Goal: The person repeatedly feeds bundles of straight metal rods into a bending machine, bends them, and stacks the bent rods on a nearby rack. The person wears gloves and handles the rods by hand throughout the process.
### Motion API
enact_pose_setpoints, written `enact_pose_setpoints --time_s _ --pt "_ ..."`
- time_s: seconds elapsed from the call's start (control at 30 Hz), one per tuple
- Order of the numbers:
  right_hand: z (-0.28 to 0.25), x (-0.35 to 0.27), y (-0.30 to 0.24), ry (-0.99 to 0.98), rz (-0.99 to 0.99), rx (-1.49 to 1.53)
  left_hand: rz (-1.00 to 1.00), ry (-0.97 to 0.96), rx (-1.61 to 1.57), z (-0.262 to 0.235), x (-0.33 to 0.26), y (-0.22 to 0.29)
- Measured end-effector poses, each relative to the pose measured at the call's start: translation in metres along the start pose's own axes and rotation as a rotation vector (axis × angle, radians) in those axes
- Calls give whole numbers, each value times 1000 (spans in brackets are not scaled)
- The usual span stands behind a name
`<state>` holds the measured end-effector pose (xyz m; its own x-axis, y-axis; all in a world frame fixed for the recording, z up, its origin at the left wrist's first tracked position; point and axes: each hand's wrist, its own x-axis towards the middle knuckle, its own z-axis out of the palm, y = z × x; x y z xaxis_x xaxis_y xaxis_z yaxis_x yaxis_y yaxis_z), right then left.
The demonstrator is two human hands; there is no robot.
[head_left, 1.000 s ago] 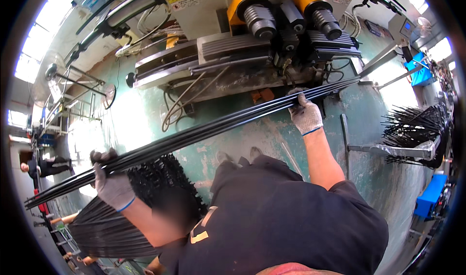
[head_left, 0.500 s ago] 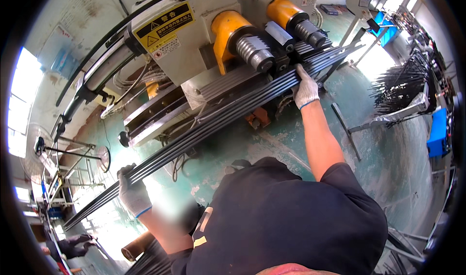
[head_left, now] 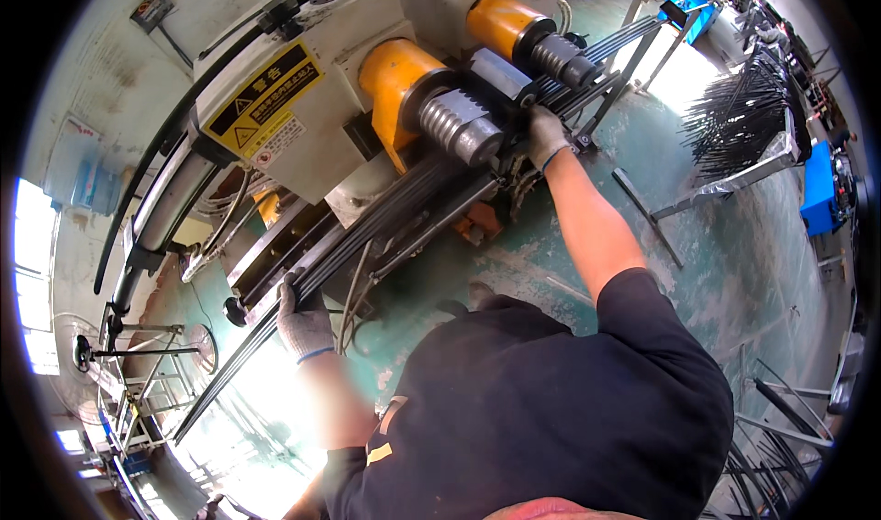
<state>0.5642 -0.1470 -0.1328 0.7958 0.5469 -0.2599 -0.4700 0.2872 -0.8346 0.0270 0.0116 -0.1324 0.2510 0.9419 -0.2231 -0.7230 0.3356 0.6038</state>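
Several long, thin dark metal rods (head_left: 240, 359) slant from the lower left up into a bending machine (head_left: 353, 89). My left hand (head_left: 305, 325), in a light knitted glove, is closed around the bundle left of the machine's bed. Also gloved, my right hand (head_left: 548, 139) is closed on the rods' far stretch, beside the black block between the two spindles; its fingertips are partly hidden. Close to it are a ribbed steel spindle (head_left: 459, 125) on an orange housing (head_left: 395, 75) and a second spindle (head_left: 564, 59) on another orange housing (head_left: 500, 22). The rods run beneath both spindles.
A stand (head_left: 748, 178) heaped with dark rods is at the right, near a blue box (head_left: 819, 188). A metal leg (head_left: 647, 217) rises from the green floor. Loose cables (head_left: 353, 304) hang below the machine. At the left stands a fan (head_left: 83, 355); more rods (head_left: 771, 469) lie lower right.
Both hands have carried the rods forward, away from my body, in under the spindles. My left hand has also shifted right and up. The view has turned slightly.
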Motion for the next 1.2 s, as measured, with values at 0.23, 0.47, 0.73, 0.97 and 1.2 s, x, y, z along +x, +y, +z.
enact_pose_setpoints --time_s 0.23,0.47,0.73,0.97,1.2 --pt "17 14 37 118 -199 106 -152 42 7 51 2 -41" --pt "12 11 18 364 -170 94 -37 74 -141 -19 10 16" --pt "2 25 24 333 -169 10 147 84 2 -20 27 12" --pt "-9 -20 27 252 -423 -392 -79 -39 -113 37 3 -53" --pt "-73 -45 40 335 -218 42 162 163 -41 -9 21 -5"
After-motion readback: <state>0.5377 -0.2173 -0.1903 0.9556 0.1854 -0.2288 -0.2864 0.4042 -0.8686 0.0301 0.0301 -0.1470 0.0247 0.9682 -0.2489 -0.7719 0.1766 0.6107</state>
